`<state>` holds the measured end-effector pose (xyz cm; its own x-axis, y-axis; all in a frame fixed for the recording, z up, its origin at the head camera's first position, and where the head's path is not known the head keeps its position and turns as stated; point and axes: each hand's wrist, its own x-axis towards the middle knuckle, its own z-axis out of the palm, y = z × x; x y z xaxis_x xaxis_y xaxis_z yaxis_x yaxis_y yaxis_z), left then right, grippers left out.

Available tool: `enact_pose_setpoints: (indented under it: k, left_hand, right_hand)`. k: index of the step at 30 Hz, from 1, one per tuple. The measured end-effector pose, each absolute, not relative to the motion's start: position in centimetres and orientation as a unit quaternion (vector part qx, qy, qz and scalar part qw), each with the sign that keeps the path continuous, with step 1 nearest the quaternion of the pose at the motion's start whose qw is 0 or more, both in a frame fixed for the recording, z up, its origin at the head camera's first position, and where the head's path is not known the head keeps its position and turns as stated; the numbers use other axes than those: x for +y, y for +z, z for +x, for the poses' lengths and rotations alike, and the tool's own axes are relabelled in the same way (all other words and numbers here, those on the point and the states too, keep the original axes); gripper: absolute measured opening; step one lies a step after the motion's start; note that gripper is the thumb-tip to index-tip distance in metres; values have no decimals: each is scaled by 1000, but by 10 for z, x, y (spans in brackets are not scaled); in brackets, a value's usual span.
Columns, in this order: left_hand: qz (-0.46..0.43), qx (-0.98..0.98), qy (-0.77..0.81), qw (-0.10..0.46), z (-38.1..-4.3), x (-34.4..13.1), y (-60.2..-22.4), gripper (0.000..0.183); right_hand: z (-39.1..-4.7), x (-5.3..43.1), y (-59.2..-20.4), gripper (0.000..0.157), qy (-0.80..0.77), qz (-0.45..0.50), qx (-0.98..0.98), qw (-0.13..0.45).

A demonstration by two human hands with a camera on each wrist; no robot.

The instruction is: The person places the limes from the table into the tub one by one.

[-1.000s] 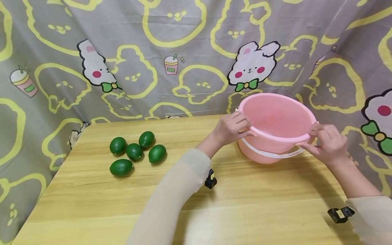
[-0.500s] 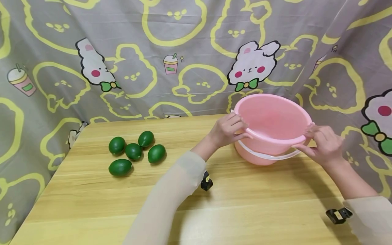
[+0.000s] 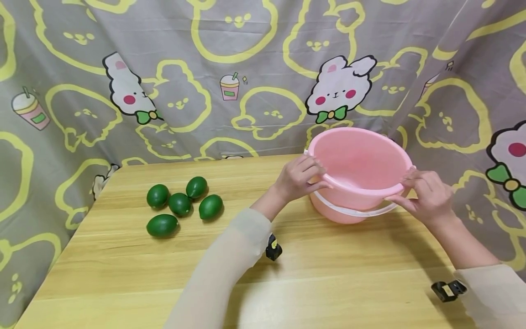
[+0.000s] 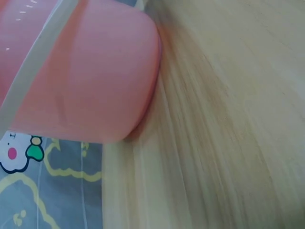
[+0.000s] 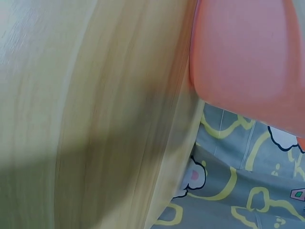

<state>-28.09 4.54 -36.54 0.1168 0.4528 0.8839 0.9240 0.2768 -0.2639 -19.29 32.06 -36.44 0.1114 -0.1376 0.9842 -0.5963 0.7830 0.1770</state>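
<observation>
A pink plastic bucket (image 3: 361,157) stands at the back right of the wooden table, its inside visible from above. Its white handle (image 3: 356,212) hangs down across the front. My left hand (image 3: 299,178) grips the rim at the left front, thumb along the outside. On the right front of the same rim, my right hand (image 3: 429,196) holds on with thumb outside and fingers over the edge. In the left wrist view the bucket's side wall (image 4: 95,71) fills the upper left; the right wrist view shows its lower wall (image 5: 248,52). Neither wrist view shows the fingers.
Several green limes (image 3: 162,225) lie in a loose cluster on the left part of the table (image 3: 123,274). A grey patterned curtain (image 3: 263,45) hangs close behind the table's back edge and along both sides. Black wrist-camera mounts (image 3: 448,291) hang under the sleeves.
The bucket has slid left and slightly nearer along the table, with both hands keeping their hold on the rim. The limes stay in place.
</observation>
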Motion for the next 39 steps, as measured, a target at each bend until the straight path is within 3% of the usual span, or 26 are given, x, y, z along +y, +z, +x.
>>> enact_pose_setpoints:
  k: [32,39]
  left_hand:
    - [-550,-609,-253,513,-272,11,-368,36]
    - [-561,-610,-256,498,-273,7,-372,34]
  right_hand:
    - [-198,291,-370,68,220,300,-617,693]
    - [-194,293,-366,59,244,344,-620,662]
